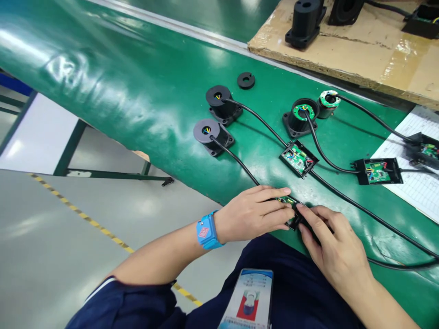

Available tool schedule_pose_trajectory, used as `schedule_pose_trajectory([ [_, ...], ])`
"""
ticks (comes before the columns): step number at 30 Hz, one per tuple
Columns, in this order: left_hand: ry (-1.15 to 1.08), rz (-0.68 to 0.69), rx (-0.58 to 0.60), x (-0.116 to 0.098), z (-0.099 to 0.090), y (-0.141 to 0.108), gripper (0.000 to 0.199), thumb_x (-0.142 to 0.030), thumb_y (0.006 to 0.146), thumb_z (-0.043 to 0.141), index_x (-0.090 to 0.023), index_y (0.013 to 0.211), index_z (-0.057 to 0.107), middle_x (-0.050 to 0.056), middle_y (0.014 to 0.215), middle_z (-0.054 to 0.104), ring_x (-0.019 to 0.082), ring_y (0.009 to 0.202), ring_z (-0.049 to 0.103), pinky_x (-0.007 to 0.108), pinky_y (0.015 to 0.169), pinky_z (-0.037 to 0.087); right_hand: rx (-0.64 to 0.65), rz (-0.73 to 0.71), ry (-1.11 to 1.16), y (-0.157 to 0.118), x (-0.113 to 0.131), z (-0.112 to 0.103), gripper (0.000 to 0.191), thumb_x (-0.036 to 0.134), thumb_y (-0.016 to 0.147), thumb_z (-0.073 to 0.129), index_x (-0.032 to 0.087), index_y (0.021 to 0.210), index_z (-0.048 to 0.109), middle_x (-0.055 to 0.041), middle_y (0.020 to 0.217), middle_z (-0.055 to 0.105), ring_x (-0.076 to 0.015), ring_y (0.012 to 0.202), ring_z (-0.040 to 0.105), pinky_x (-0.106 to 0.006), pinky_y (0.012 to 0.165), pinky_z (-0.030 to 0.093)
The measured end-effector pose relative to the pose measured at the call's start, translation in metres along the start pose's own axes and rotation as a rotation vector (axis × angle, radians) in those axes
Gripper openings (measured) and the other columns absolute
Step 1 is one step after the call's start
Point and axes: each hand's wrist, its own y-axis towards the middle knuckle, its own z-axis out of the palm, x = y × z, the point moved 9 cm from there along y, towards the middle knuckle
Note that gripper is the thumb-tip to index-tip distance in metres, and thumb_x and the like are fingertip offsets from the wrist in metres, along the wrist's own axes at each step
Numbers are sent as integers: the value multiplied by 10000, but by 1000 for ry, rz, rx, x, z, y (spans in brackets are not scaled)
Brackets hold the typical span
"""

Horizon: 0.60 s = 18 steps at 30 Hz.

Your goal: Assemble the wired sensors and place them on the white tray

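Observation:
My left hand (255, 214), with a blue band round its wrist, holds a small black box (292, 223) with a green circuit board inside. Its fingers lie across the board and hide much of it. At the box's right end my right hand (338, 242) is closed, thumb and index finger pinching the black cable where it meets the box; the exact grip is partly hidden. From the other end a cable (236, 160) runs to a round black housing (207, 132) with coloured wires in its centre hole. A second open box (299, 158) with a board lies just beyond my hands.
Another capped housing (219, 98), a loose black disc (246, 80) and an open housing (302, 114) stand on the green bench. Farther right are a third box (377, 172) and paper sheets (411, 155). A wooden board (343, 50) carries more housings. Long cables cross the right side.

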Motion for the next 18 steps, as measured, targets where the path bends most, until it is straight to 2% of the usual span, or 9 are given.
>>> schedule_pose_trajectory([
  [5, 14, -20, -15, 1, -1, 2, 249, -389, 1042, 577, -159, 1068, 668, 24, 985, 798, 198, 1221, 680, 319, 949, 564, 70, -53, 138, 9, -7, 0, 341, 113, 958, 635, 103, 1300, 636, -85, 1046, 597, -162, 920, 564, -286, 825, 515],
  [9, 17, -20, -15, 1, 0, 1, 249, -383, 1044, 572, -159, 1058, 679, 21, 991, 798, 199, 1227, 673, 318, 939, 559, 119, -177, 189, 13, -8, 0, 376, 57, 941, 636, 79, 1315, 615, -76, 1037, 630, -158, 953, 565, -275, 858, 510],
  [14, -5, -3, -42, 1, -2, 1, 230, -364, 1029, 601, -152, 1029, 691, 15, 1011, 797, 209, 1208, 679, 330, 923, 558, 223, -351, 121, 7, -1, 0, 496, 3, 957, 540, 5, 1451, 490, -114, 1118, 681, -221, 1085, 588, -345, 957, 518],
  [18, 25, -1, -32, 0, -1, 1, 246, -380, 1039, 580, -172, 1021, 710, 23, 1016, 798, 194, 1214, 673, 320, 962, 550, 208, -374, 35, 4, 5, -2, 481, 12, 978, 474, 4, 1459, 482, -120, 1076, 704, -244, 1049, 625, -372, 883, 558],
])
